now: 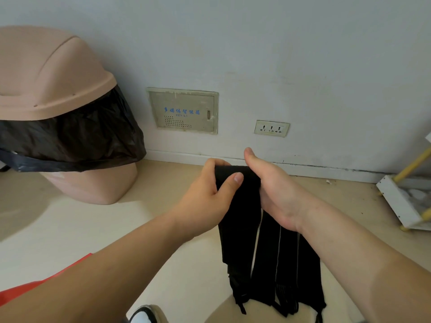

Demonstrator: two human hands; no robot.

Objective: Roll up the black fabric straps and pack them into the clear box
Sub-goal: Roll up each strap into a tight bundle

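Black fabric straps (238,206) held up in mid-air, front and centre, above the beige floor (149,229). The top end is folded over between both hands. Several long strips hang straight down from there, some with thin pale lines along them, the loose ends dangling low near the bottom of the view.

Left hand (205,194) clamps the top left of the fold: thumb (234,179) pressed on the front, fingers curled over the top edge. Right hand (275,192) grips the right edge, palm against the fabric, fingers gone behind it and hidden, thumb sticking up free. Both forearms are bare.

Behind the hands, a white skirting runs along a pale wall. Low on the wall is a small metal panel (183,110) with blue lettering, and right of it a socket plate (271,128).

Far left, on the floor, a pink bin (58,73) with a domed lid and a black bag (70,141) hanging out around it. Far right edge, a white rack (396,201) with yellow poles, only partly in view. Bottom edge, a shoe toe (144,314). Lower left corner, something red (35,284), can't tell what.
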